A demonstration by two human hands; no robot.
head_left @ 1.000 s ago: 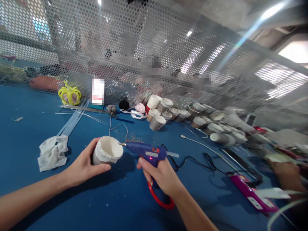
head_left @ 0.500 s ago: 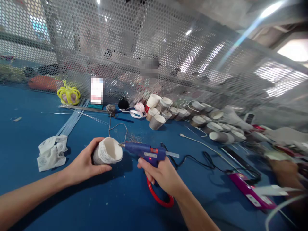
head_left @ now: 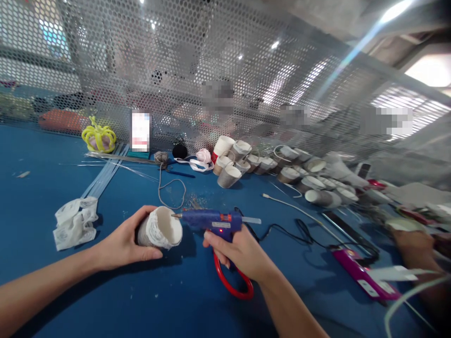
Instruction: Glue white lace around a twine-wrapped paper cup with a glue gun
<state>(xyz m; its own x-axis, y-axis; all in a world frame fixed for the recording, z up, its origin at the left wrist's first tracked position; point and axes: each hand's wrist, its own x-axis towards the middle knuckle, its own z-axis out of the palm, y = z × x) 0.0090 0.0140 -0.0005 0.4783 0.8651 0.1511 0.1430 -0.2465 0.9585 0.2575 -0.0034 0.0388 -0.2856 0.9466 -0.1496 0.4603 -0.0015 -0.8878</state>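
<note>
My left hand (head_left: 136, 241) is wrapped round a paper cup (head_left: 158, 230) that lies tilted with its mouth toward the right. Grey yarn seems to cover its lower side, and rough white lace-like trim runs round its upper part. In my right hand (head_left: 236, 249) is a blue hot glue gun (head_left: 207, 219), its red light lit and a clear glue stick poking from the back. The nozzle points left, at or very close to the cup's rim. Below the right hand, red scissor handles (head_left: 234, 286) show, partly hidden.
White lace (head_left: 75, 223) lies at the left, with a yellow crown-like piece (head_left: 98, 136) behind. Several wrapped cups (head_left: 229, 176) line the mesh screen. A grey yarn ball (head_left: 161, 158) sits mid-back. A purple power strip (head_left: 364, 277) and cables are at right, near another person's hand.
The cup has moved slightly down and turned a little in my left hand. The glue gun stays nearly in place, its nozzle at the rim area.
</note>
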